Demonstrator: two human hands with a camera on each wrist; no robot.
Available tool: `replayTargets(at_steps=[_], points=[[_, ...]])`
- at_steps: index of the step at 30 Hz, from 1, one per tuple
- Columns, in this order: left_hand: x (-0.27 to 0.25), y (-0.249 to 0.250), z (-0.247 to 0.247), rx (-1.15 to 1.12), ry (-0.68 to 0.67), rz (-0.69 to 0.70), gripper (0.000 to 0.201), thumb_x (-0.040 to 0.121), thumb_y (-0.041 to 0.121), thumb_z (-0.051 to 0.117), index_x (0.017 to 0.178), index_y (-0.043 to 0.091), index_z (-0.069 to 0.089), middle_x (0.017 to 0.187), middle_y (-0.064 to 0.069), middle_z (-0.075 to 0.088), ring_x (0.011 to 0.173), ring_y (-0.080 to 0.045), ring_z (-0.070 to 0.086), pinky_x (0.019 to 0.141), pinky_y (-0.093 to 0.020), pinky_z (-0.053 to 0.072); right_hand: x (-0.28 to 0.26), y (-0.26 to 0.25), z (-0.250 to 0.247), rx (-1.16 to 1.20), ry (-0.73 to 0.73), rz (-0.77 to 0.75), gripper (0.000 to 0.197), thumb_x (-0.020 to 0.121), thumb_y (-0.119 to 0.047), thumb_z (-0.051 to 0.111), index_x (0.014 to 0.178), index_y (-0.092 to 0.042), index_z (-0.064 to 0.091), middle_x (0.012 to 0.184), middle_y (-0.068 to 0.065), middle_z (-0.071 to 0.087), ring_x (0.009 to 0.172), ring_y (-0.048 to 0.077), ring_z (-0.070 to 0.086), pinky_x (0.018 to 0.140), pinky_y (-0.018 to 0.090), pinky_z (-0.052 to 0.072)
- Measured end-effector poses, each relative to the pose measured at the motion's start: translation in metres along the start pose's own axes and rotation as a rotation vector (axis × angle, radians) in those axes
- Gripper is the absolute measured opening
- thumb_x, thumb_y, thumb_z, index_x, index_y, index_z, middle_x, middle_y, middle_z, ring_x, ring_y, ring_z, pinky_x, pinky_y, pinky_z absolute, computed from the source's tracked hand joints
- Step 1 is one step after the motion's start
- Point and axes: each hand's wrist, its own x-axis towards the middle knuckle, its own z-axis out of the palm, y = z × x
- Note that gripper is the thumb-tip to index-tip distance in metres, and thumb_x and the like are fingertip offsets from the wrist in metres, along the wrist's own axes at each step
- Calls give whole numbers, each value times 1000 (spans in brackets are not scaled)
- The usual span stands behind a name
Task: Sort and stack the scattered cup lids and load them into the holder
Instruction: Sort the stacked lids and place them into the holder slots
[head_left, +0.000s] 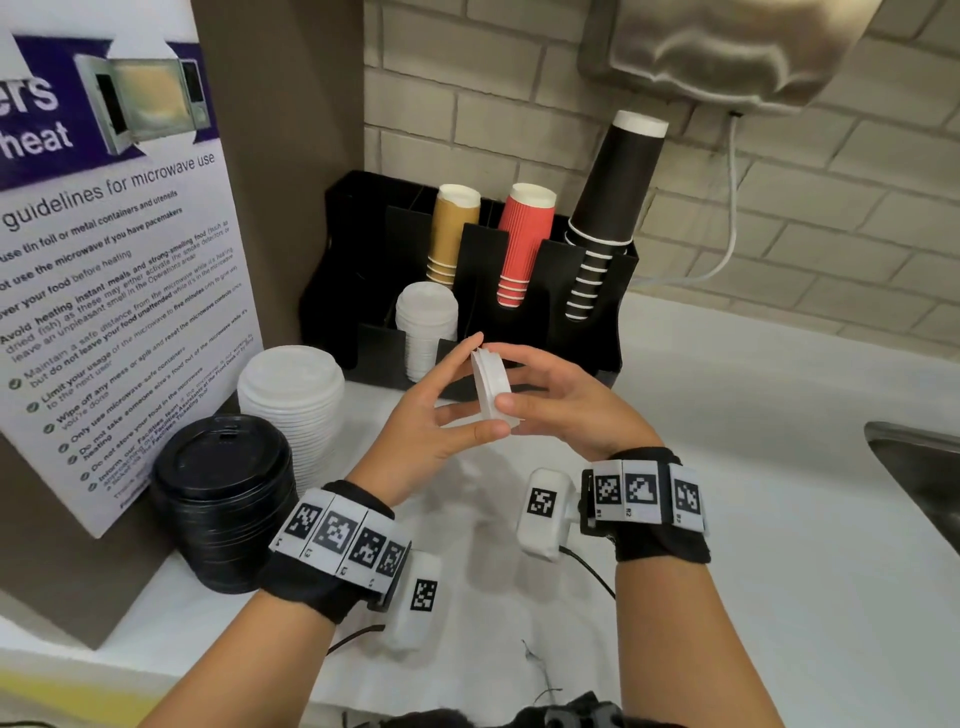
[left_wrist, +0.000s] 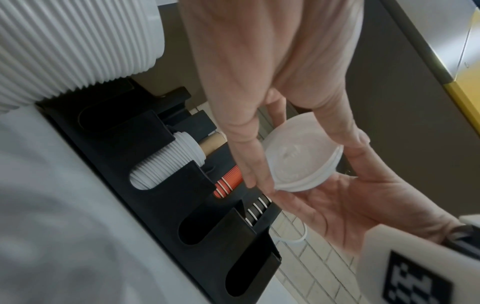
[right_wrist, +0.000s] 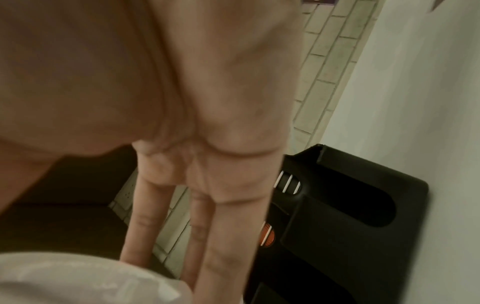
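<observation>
- Small lids (head_left: 492, 382): a short white stack held on edge above the worktop (head_left: 727, 467), just near of the holder (head_left: 582, 270).
- Right hand (head_left: 558, 402): fingers (head_left: 506, 401) curled round the stack's rim, thumb at the near edge.
- Left hand (head_left: 441, 410): fingers straight, flat against the stack's left face, not wrapped round it.
- Likely step: squaring the stack before loading.
- Best done by pressing the faces together and turning the rims until flush.
- Matching slot: the front one with small white lids (head_left: 427, 327) already in it, far and left of the hands.
- Worth tipping the stack flat and lowering it straight, so no lid slips out sideways.
- Still on the worktop, left: large white lids (head_left: 291, 395) and black lids (head_left: 221, 499).
</observation>
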Motion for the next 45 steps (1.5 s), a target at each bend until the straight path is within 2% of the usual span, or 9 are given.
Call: replayTargets(at_steps=[6,10,15,18,21,27,32,38,45], points=[[5,3,-3,-20,-11,5,84,67,37,80,136,59,35,146,16,43,121,2,54,100,-30,50,10,-3,4,-9,25,-39,60,72,-25,78,128,-33,57,114,8,68,108,20,65,89,47,55],[11,4,-9,-40,11,23,85,67,34,79,134,60,33,149,14,40,129,-10,51,105,-36,46,24,-9,9,-14,34,-65,55,71,-22,78,121,-33,60,106,7,69,101,20,67,84,46,57],[19,7,-26,-95,170,47,90,63,39,79,133,63,27,155,9,28,133,-9,44,98,-23,47,72,-28,6,-105,90,-131,52,76,-11,78,121,-26,58,107,10,65,98,23,67,73,41,60],[21,8,-38,-131,315,35,85,72,46,78,142,52,30,145,15,40,125,-4,52,91,-22,50,115,-39,-2,-359,241,-179,54,72,-19,81,120,-22,55,107,4,63,101,20,62,76,33,58],[21,10,-45,-145,398,32,54,88,30,69,133,44,43,133,11,48,105,6,62,87,-26,52,155,-41,-6,-583,264,-168,57,69,-25,83,117,-17,52,105,1,60,96,17,58,78,28,49],[17,14,-53,-135,433,-25,27,94,17,60,112,36,57,121,4,51,106,-15,61,82,-23,53,197,-30,1,-850,109,-144,56,70,-21,79,120,-17,54,117,9,59,103,22,56,83,30,46],[14,16,-53,-127,430,-36,22,95,16,57,108,34,59,118,2,51,104,-16,61,86,-26,53,207,-27,9,-958,55,-142,61,74,-25,78,129,-20,52,125,8,57,112,25,56,93,35,48],[13,18,-50,-120,415,-50,22,95,15,57,107,33,59,119,2,50,101,-14,62,89,-29,53,204,-19,10,-1109,7,-116,60,86,-34,67,141,-22,47,140,12,45,130,26,42,101,31,36],[11,18,-47,-117,390,-45,23,95,13,57,105,34,60,119,2,50,104,-17,61,90,-30,53,185,-15,17,-1138,14,-80,78,82,-39,71,148,-25,32,144,14,31,128,31,42,104,40,40]])
